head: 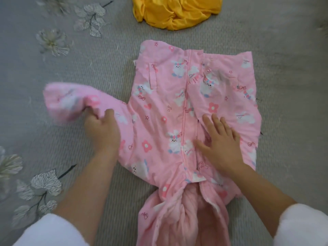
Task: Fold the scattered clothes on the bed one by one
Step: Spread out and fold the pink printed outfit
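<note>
now my left hand (102, 127) pinches the sleeve (74, 102); right hand (219, 139) lies open, flat on the pink jacket (170, 107), mid-bed (106, 59). i'd fold the sleeve across flat, keeping the right palm pinning. yellow garment (175, 12) waits.

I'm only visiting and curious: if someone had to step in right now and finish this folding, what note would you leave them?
Left hand: fingers closed on the left sleeve of the pink bunny-print jacket, which is lifted and blurred with motion.
Right hand: open, pressed flat on the jacket's right front.
Jacket lies front up on the grey bedspread, hood toward the person. The right sleeve looks already folded in.
Left to do: fold the left sleeve across, then fold the body and hood.
A crumpled yellow garment waits at the far edge, unfolded.
</note>
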A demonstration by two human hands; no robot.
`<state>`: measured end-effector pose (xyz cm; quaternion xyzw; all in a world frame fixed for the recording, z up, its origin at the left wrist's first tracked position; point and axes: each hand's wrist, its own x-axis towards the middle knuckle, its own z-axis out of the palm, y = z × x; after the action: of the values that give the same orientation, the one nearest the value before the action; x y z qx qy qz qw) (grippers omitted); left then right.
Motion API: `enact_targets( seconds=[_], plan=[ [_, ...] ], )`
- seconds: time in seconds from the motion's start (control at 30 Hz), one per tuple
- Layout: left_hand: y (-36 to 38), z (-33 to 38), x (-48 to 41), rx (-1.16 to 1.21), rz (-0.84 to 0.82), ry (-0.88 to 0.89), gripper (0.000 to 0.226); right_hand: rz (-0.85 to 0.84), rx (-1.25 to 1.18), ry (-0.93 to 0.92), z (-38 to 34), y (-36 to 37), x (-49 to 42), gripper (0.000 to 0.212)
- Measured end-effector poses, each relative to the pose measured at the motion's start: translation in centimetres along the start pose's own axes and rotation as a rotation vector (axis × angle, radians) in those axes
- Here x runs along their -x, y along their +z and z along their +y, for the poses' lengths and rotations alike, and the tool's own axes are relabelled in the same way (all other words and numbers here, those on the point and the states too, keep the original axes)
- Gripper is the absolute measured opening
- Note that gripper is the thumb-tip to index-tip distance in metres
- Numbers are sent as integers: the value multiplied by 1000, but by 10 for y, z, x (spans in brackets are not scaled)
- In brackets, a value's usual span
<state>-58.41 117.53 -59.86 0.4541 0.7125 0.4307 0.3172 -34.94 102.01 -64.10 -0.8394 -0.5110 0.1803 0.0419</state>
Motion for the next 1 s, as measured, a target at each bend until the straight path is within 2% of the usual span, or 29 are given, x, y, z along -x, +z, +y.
enact_targets(
  seconds=[0.07, 0.13, 0.2, 0.27, 0.37, 0.53, 0.63, 0.73, 0.8, 0.9, 1.0],
  plan=[
    [11, 4, 12, -205, -183, 374, 32, 64, 71, -8, 5, -5, -3, 72],
    [23, 1, 24, -361, -410, 653, 42, 74, 119, 28, 12, -9, -7, 71],
    [38, -5, 35, -508, -658, 799, 57, 64, 114, 72, 19, -13, -13, 70],
    [54, -15, 42, -678, -796, 839, 63, 104, 40, 88, 21, -16, -18, 62],
    [70, -32, 45, -867, -818, 850, 65, 153, -85, 90, 19, -15, -21, 58],
    [85, -43, 51, -914, -798, 912, 66, -42, 116, 34, 27, 2, -27, 63],
    [91, -41, 53, -966, -839, 847, 67, -104, 123, 41, 24, 1, -33, 64],
    [92, -24, 49, -986, -976, 742, 68, -168, 92, 35, 19, -17, -29, 66],
    [77, -11, 48, -871, -1047, 742, 62, -52, 54, -33, 15, -31, -9, 63],
    [23, -15, 58, -630, -975, 921, 56, 198, -18, -193, 18, -36, 52, 56],
    [-47, -51, 73, -571, -894, 1091, 71, 280, -13, -354, 37, -20, 121, 53]
  ],
)
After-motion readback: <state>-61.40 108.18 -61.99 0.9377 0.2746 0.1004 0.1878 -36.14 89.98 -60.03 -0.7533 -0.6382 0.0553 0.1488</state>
